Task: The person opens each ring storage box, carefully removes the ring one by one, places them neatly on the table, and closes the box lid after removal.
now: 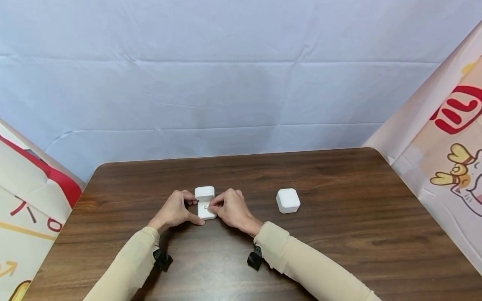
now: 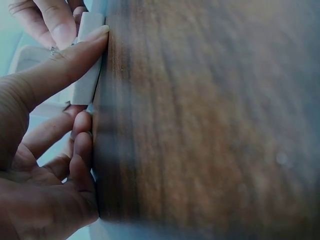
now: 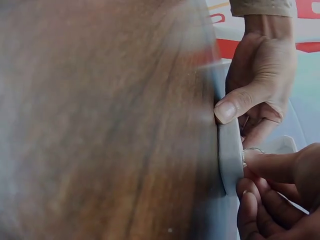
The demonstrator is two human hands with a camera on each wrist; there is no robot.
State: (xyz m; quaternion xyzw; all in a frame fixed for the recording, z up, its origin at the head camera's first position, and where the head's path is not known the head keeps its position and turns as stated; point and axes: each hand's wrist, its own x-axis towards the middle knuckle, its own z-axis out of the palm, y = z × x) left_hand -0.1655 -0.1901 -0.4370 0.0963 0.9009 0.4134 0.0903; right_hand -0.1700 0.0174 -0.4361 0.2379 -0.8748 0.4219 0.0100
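A small white ring box (image 1: 206,215) lies with its lid raised on the table, toward the left in the head view. My left hand (image 1: 176,211) steadies it, thumb across the front edge and fingers curled by its left side. From the right, my right hand (image 1: 232,210) pinches a silver ring (image 3: 255,149) between thumb and forefinger at the box's cushion. In the left wrist view, the thumb (image 2: 65,70) crosses the front of the box base (image 2: 89,87). The fingertips hide much of the ring.
A second white box (image 1: 288,200), closed, stands to the right on the dark wooden table (image 1: 339,234). Behind the table's far edge hangs a pale cloth (image 1: 226,92). Printed cloths border the left and right sides. Each wrist carries a black camera (image 1: 255,258).
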